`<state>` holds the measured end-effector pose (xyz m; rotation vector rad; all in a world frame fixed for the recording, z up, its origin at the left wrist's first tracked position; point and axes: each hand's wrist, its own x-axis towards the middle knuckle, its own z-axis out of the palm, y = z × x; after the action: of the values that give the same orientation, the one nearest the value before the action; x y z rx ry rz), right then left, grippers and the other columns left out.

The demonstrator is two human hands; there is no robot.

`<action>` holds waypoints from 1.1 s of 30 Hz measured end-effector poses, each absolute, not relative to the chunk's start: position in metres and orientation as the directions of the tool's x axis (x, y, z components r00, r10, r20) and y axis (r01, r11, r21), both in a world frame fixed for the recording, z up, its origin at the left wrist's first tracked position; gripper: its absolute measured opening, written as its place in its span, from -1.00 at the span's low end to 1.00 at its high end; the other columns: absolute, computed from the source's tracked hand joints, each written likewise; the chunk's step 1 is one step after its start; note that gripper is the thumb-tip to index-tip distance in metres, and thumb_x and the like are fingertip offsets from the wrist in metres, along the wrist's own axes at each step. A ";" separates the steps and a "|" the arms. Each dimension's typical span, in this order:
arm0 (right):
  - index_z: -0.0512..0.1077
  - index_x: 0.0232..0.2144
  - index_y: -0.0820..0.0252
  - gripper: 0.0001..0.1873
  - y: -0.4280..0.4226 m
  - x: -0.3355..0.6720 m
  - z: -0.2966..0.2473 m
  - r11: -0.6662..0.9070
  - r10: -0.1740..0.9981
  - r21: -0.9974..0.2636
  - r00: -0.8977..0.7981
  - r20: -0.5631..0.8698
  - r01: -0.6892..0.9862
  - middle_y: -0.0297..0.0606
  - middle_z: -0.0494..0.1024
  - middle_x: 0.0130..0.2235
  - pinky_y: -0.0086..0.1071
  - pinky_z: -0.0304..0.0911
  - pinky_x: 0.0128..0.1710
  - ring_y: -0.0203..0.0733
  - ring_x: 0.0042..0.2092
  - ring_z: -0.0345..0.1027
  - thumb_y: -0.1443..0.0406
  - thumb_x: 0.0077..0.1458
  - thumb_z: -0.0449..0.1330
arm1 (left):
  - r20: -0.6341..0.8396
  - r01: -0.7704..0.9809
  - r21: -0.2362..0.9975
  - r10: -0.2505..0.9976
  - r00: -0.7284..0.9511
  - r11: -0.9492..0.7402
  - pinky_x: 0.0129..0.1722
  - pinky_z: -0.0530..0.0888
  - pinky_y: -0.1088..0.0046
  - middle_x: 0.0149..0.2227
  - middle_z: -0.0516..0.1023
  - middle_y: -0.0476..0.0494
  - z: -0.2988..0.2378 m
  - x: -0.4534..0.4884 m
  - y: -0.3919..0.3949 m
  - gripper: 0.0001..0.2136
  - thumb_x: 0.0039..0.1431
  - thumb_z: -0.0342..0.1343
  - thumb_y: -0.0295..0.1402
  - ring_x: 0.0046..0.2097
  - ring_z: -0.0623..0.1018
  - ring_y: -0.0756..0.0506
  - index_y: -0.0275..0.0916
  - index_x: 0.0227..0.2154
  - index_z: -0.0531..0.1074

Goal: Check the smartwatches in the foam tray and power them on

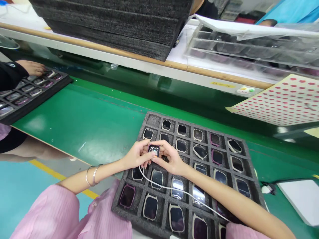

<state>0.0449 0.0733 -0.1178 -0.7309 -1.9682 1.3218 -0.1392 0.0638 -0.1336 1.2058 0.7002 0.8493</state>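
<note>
A smartwatch (154,149) without a strap, its screen lit, is held between both hands above a foam tray (115,203). My left hand (136,155) has its fingers closed around the watch's left side, with the thumb on the screen. On the right side, my right hand (171,158) grips the watch between thumb and fingers. A white cable (171,188) runs from under my left hand across the tray to the lower right; its end at the hand is hidden. Several watches with dark screens lie in the tray's compartments, and one far left compartment (154,120) shows bare foam.
Another person's hand (31,67) rests over a second watch tray (67,80) at left. Stacked black foam (119,26) and clear plastic trays (249,46) stand on the shelf behind. A red-dotted sheet (281,101) overhangs at right, above a white flat box (301,199).
</note>
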 end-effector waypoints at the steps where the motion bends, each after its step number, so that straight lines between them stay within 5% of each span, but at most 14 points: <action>1: 0.21 0.04 0.17 -0.61 0.072 0.045 -0.118 0.362 0.740 -0.928 -0.632 0.229 0.088 -0.31 0.43 -0.39 -0.44 0.23 -0.57 -0.30 -0.50 0.28 0.23 0.21 0.16 | -0.014 -0.179 0.976 0.853 0.522 0.125 -0.76 0.29 0.65 -0.65 0.38 0.10 -0.134 -0.139 0.062 -0.73 0.15 0.13 -0.17 -0.72 0.38 0.07 -0.24 -0.35 0.21; 6: 0.16 0.07 0.17 -0.61 0.070 0.053 -0.111 0.417 0.713 -0.904 -0.651 0.261 0.094 -0.34 0.44 -0.41 -0.42 0.29 -0.51 -0.28 -0.49 0.32 0.27 0.23 0.13 | -0.013 -0.151 0.981 0.831 0.557 0.117 -0.75 0.28 0.65 -0.64 0.38 0.10 -0.130 -0.136 0.066 -0.73 0.15 0.12 -0.17 -0.71 0.36 0.08 -0.23 -0.36 0.21; 9: 0.11 0.13 0.14 -0.58 0.081 0.061 -0.094 0.463 0.694 -0.851 -0.698 0.175 0.248 -0.30 0.47 -0.34 -0.38 0.37 -0.42 -0.24 -0.41 0.39 0.27 0.27 0.08 | -0.065 -0.131 0.978 0.841 0.537 0.160 -0.76 0.19 0.65 -0.62 0.39 0.09 -0.123 -0.127 0.076 -0.69 0.12 0.14 -0.11 -0.72 0.30 0.11 -0.25 -0.34 0.22; 13: 0.32 0.00 0.22 -0.64 0.105 0.071 -0.067 0.657 0.677 -0.550 -0.725 0.130 0.515 -0.08 0.40 -0.10 -0.17 0.37 -0.15 -0.02 -0.10 0.36 0.22 0.18 0.20 | -0.238 -0.137 0.927 0.827 0.509 0.351 -0.73 0.02 0.67 -0.66 0.20 0.20 -0.118 -0.107 0.094 -0.59 0.05 0.15 0.00 -0.70 0.15 0.15 -0.24 -0.33 0.20; 17: 0.43 -0.18 0.30 -0.72 0.135 0.079 -0.054 0.756 0.611 -0.371 -0.785 0.102 0.540 -0.10 0.46 -0.20 -0.13 0.32 -0.14 0.01 -0.18 0.38 0.33 0.02 0.29 | -0.234 -0.146 0.923 0.820 0.523 0.357 -0.70 0.01 0.65 -0.61 0.16 0.21 -0.120 -0.098 0.106 -0.56 0.04 0.18 -0.01 -0.67 0.12 0.16 -0.26 -0.27 0.20; 21: 0.45 -0.22 0.29 -0.77 0.170 0.078 -0.063 0.691 0.681 -0.494 -0.705 0.200 0.527 -0.18 0.48 -0.26 -0.31 0.33 -0.21 -0.13 -0.24 0.40 0.27 0.08 0.26 | -0.226 -0.158 0.916 0.800 0.555 0.368 -0.66 0.10 0.63 -0.54 0.28 0.16 -0.128 -0.103 0.107 -0.52 -0.01 0.27 -0.11 -0.64 0.19 0.16 -0.26 -0.17 0.21; 25: 0.44 -0.14 0.29 -0.71 0.191 0.062 -0.087 0.660 0.742 -0.379 -0.641 0.195 0.648 -0.12 0.48 -0.17 -0.23 0.27 -0.12 -0.05 -0.13 0.36 0.29 0.08 0.29 | -0.136 -0.220 0.916 0.777 0.615 0.335 -0.43 0.38 0.57 -0.27 0.45 -0.05 -0.139 -0.107 0.102 -0.52 -0.05 0.32 -0.24 -0.39 0.47 0.06 -0.24 -0.13 0.22; 29: 0.40 -0.02 0.25 -0.58 0.190 0.059 -0.089 0.674 0.732 -0.290 -0.668 0.133 0.680 -0.05 0.42 -0.07 -0.11 0.21 -0.06 0.07 -0.03 0.27 0.28 0.06 0.32 | -0.122 -0.163 0.945 0.765 0.633 0.285 -0.65 0.26 0.61 -0.36 0.42 0.02 -0.143 -0.107 0.101 -0.61 0.03 0.25 -0.24 -0.60 0.34 0.13 -0.26 -0.17 0.23; 33: 0.44 -0.09 0.29 -0.70 0.180 0.076 -0.072 0.612 0.780 -0.147 -0.624 -0.050 0.777 -0.07 0.44 -0.17 -0.17 0.23 -0.12 0.05 -0.10 0.33 0.28 0.12 0.26 | -0.131 -0.138 0.951 0.765 0.631 0.277 -0.74 0.20 0.64 -0.42 0.39 0.05 -0.140 -0.107 0.105 -0.62 0.03 0.24 -0.22 -0.67 0.31 0.15 -0.28 -0.19 0.25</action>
<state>0.0762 0.1804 -0.0719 -1.3534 -2.8034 0.2411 -0.1067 0.1050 -0.1402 1.1371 0.6634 0.6695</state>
